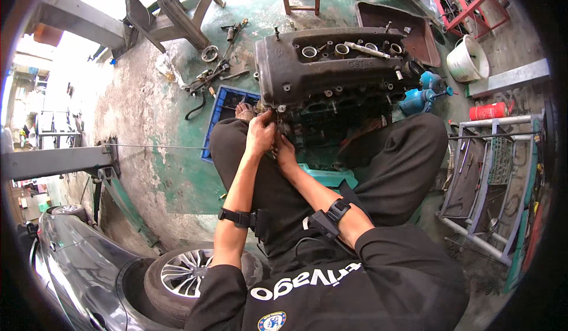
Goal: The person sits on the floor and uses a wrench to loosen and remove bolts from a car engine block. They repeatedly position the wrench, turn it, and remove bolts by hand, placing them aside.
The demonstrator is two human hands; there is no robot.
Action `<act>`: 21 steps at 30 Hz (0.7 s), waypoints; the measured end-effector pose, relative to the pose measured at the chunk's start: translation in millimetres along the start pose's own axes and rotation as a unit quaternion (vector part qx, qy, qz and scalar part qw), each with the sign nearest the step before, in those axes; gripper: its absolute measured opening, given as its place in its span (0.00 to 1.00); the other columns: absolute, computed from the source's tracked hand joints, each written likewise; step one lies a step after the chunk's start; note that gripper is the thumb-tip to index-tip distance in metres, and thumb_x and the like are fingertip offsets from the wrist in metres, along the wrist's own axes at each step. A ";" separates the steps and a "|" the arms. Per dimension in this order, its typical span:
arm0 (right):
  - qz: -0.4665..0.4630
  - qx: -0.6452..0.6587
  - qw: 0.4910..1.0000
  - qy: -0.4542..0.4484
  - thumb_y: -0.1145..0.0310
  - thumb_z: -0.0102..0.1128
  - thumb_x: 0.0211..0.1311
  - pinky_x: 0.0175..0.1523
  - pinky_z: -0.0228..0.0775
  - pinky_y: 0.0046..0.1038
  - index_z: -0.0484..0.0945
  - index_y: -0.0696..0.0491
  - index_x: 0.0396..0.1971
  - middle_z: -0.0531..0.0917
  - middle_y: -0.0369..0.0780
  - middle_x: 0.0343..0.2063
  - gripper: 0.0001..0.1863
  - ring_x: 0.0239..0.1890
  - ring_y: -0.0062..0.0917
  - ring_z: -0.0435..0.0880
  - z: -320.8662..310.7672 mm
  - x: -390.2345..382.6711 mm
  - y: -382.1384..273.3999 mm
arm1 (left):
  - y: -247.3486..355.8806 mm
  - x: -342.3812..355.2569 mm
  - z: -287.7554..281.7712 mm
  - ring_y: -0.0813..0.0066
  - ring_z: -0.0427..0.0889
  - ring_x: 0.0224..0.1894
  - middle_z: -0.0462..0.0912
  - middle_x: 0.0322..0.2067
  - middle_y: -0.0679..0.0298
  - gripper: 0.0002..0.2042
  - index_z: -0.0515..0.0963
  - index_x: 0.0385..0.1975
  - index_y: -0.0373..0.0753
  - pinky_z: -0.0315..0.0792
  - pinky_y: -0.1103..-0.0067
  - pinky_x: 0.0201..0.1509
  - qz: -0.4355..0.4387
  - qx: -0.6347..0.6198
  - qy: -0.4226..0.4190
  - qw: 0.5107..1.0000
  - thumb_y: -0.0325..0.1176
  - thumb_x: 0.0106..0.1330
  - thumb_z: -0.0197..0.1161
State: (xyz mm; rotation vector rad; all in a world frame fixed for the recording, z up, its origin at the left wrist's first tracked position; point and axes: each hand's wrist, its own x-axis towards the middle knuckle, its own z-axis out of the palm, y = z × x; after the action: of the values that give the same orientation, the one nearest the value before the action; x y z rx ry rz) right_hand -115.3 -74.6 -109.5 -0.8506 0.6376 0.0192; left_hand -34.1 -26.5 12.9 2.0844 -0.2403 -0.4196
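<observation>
A dark, greasy car engine (331, 70) stands on the floor in front of me, between my knees. My left hand (261, 132) reaches to the engine's near left corner, fingers bent around a small part there. Just below and to the right of it, my right hand (284, 151) presses against the same side of the engine. What the fingers hold is too small and hidden to name. Both wrists carry black straps with small devices.
A blue plastic crate (223, 111) lies left of the engine, with loose tools (210, 76) beyond it. A white bucket (467, 58), blue oil can (421, 99) and red canister (489, 111) sit at the right. A metal rack (491, 177) stands right; a car wheel (183, 272) lower left.
</observation>
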 end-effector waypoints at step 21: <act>0.330 0.271 0.904 0.016 0.63 0.31 0.69 0.17 0.50 0.19 0.59 0.47 0.20 0.56 0.28 0.10 0.16 0.11 0.15 0.55 92.5 -63.6 -170.2 | -9.1 9.9 -6.9 0.85 0.69 0.19 0.74 0.18 0.70 0.13 0.76 0.27 0.30 0.64 0.84 0.21 -0.178 -0.296 -0.025 0.938 0.36 0.61 0.54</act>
State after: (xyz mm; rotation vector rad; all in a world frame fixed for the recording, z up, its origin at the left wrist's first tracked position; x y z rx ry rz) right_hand -74.7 -108.9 87.3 -0.0673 0.8860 0.4250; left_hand -22.3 -19.7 6.5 1.5161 0.2216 -0.6710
